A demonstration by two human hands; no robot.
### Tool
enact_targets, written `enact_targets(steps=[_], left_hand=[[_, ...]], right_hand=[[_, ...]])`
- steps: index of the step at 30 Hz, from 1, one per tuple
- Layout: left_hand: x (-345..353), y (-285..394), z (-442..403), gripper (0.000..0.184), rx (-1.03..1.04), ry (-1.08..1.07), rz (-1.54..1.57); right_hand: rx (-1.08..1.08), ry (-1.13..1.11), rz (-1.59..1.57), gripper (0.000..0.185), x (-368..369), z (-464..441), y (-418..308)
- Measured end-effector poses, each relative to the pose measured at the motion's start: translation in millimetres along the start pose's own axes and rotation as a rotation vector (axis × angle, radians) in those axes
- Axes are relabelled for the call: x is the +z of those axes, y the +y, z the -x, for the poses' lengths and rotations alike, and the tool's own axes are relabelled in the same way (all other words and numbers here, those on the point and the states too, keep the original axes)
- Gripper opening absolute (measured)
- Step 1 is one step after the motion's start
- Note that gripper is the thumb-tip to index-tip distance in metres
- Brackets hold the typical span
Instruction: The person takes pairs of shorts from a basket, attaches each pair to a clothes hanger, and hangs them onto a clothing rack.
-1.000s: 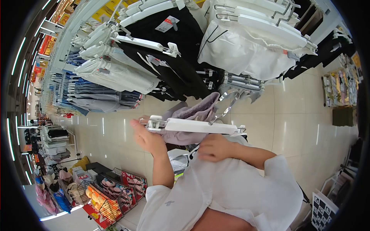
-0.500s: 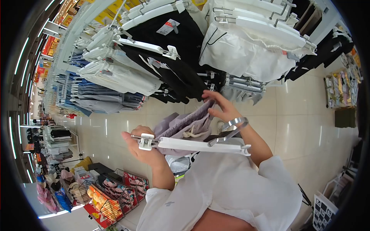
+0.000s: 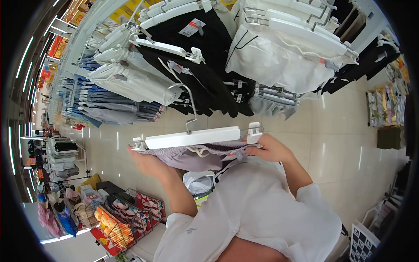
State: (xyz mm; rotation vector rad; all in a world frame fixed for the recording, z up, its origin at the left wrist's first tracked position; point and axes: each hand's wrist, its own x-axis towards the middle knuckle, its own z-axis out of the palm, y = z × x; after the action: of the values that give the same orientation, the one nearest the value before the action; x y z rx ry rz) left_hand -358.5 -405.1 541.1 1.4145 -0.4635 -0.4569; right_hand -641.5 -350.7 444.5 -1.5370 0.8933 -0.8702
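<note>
Lilac drawstring pants (image 3: 183, 160) with a gathered elastic waistband stretch between my hands; their lower part is foreshortened. Along the waistband lies a white clip hanger (image 3: 192, 137), its metal hook pointing up and away from me. At the left end, beside the hanger's left clip, my left hand (image 3: 150, 163) is closed on the waistband, slightly blurred. My right hand (image 3: 274, 149) pinches the other end of the waistband, just below the right clip, thumb on top. A pale drawstring and a tag show at the front of the waist.
Ahead stands a rack with black pants (image 3: 187, 30), white shorts (image 3: 275, 56) and other white garments (image 3: 126, 83) on hangers. Wire baskets of packaged goods (image 3: 115, 225) sit at lower left. Tiled floor (image 3: 331, 126) lies to the right; a stand of clothing (image 3: 386, 105) is farther off.
The hanger has turned from lying hook-down close to my body to hook-up, farther forward. My right hand has moved down and right; the waistband is now spread along the hanger.
</note>
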Motion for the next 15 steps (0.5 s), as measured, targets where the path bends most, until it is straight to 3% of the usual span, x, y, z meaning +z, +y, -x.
enact_targets(steps=[4, 6, 7, 10, 12, 13, 15], left_hand=[[-13.4, -34.6, -21.9, 0.051, 0.04, -0.079, -0.087], [1.6, -24.1, -7.1, 0.051, -0.075, -0.034, -0.1], [4.2, -25.3, -6.6, 0.051, -0.076, -0.036, -0.1], [6.8, -37.1, -10.9, 0.05, -0.138, -0.105, 0.048], [5.6, -51.1, -20.4, 0.048, -0.196, -0.154, 0.163], [5.8, -53.1, -17.1, 0.048, -0.201, -0.152, 0.158], [8.0, -56.4, -8.8, 0.048, -0.177, -0.228, 0.234]], right_hand=[[0.114, 0.138, -0.065, 0.023, 0.2, 5.9, -20.1], [-0.131, 0.336, -0.14, 0.029, 4.7, 6.6, -15.6], [-0.13, 0.338, -0.139, 0.029, 3.7, 8.4, -16.7], [0.05, 0.426, -0.144, 0.037, 3.4, 9.3, -20.0], [-0.254, 0.524, -0.272, 0.038, 7.3, 2.2, -21.5], [-0.247, 0.524, -0.274, 0.038, 4.2, 4.6, -17.1], [-0.213, 0.302, -0.246, 0.033, -6.2, 10.0, -9.2]])
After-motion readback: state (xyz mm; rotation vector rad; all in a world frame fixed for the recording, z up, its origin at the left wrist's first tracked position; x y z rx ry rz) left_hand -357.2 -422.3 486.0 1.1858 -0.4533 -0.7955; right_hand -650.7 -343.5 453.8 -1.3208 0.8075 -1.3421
